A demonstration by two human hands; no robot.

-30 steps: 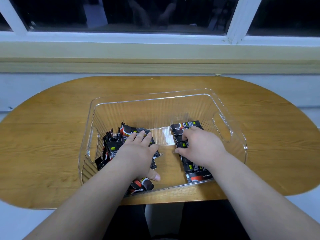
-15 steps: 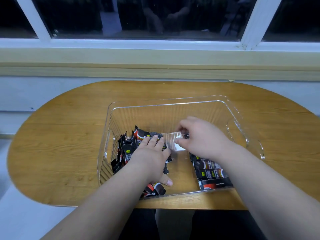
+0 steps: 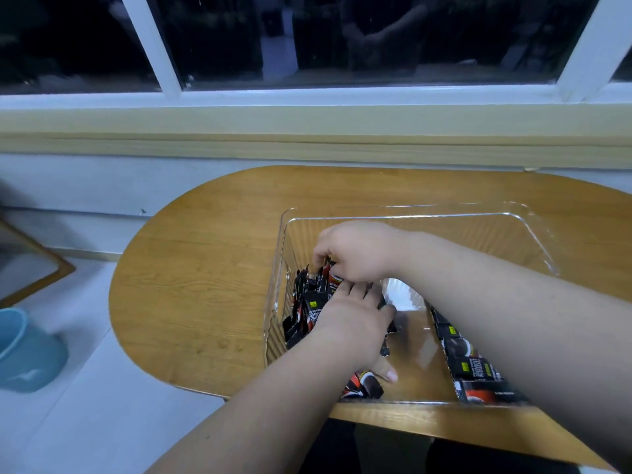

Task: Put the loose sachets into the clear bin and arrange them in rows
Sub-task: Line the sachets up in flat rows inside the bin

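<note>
A clear plastic bin (image 3: 403, 213) stands on the oval wooden table. A jumbled pile of black sachets (image 3: 309, 304) fills its left side. A neat row of flat black sachets (image 3: 468, 366) runs along its right side, partly hidden under my right forearm. My left hand (image 3: 352, 328) lies flat on the pile with fingers stretched out. My right hand (image 3: 359, 251) has crossed over to the pile's far end, and its curled fingers pinch an upright sachet (image 3: 325, 273) there.
The table (image 3: 205, 282) ends close in front of the bin and curves away on the left. A blue bucket (image 3: 24, 350) stands on the floor at the left. A window sill and wall run behind the table.
My right hand left the row on the right and moved across to the pile on the left, where it took hold of a sachet. The camera swung left. My left hand stayed on the pile.
</note>
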